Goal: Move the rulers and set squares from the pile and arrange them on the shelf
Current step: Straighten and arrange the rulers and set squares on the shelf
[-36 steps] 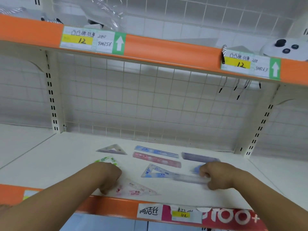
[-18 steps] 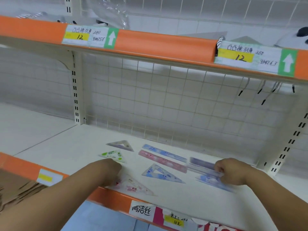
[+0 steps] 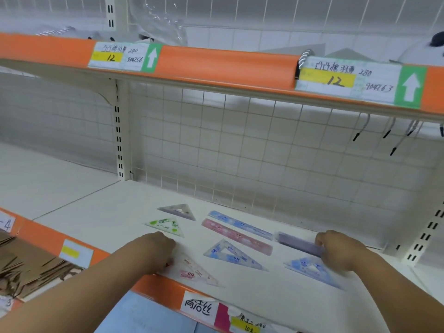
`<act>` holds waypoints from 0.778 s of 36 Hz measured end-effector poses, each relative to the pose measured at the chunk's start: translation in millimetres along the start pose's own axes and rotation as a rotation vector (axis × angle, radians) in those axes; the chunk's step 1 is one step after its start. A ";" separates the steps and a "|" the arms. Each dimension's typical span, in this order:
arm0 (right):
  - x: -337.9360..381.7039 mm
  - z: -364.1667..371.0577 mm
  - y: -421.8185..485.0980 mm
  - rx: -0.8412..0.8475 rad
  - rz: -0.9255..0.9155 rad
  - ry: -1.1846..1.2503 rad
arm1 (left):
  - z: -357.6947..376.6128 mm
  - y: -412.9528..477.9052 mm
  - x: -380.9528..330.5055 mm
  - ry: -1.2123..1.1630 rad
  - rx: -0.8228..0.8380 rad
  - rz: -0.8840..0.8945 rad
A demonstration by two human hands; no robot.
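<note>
Laying purple ruler flat on shelf, right hand fingers clamped on its end. Left hand fingers curled at pink set square; grip unclear. Risk: dragging that square over nearby front edge on withdrawal.

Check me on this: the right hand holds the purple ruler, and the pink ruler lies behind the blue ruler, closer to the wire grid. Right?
Not quite. The head view shows the blue ruler nearer the wire grid, and the pink ruler in front of it, closer to the person. The right hand does hold the purple ruler.
</note>
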State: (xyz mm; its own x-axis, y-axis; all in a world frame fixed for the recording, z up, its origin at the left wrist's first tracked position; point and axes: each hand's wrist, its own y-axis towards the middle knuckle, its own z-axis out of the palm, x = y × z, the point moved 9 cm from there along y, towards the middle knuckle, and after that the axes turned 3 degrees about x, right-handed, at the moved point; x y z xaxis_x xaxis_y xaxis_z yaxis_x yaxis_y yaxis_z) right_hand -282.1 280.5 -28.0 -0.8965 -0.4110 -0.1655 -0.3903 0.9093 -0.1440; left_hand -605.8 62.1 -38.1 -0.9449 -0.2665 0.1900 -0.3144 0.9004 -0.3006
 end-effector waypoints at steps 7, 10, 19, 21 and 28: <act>-11.0 1.0 8.5 -0.031 0.019 -0.015 | 3.7 3.7 0.3 0.020 0.007 -0.021; -15.2 4.5 12.6 -0.023 0.020 0.000 | 5.5 5.1 -0.1 0.036 0.012 -0.031; -13.4 12.0 19.1 -0.002 -0.029 0.036 | 5.6 7.3 0.7 0.045 0.005 -0.031; -13.9 12.7 19.9 -0.001 -0.024 0.030 | 5.7 6.9 0.4 0.044 0.009 -0.032; -14.4 16.2 20.1 -0.020 -0.012 0.046 | 3.8 2.8 -0.7 0.026 0.016 -0.025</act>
State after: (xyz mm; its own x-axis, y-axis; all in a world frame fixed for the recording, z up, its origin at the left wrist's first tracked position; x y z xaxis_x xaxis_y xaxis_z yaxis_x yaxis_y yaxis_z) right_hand -273.6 303.7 -44.3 -0.9002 -0.4189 -0.1192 -0.4049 0.9057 -0.1257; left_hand -606.3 63.5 -42.6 -0.9342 -0.2795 0.2218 -0.3394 0.8878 -0.3107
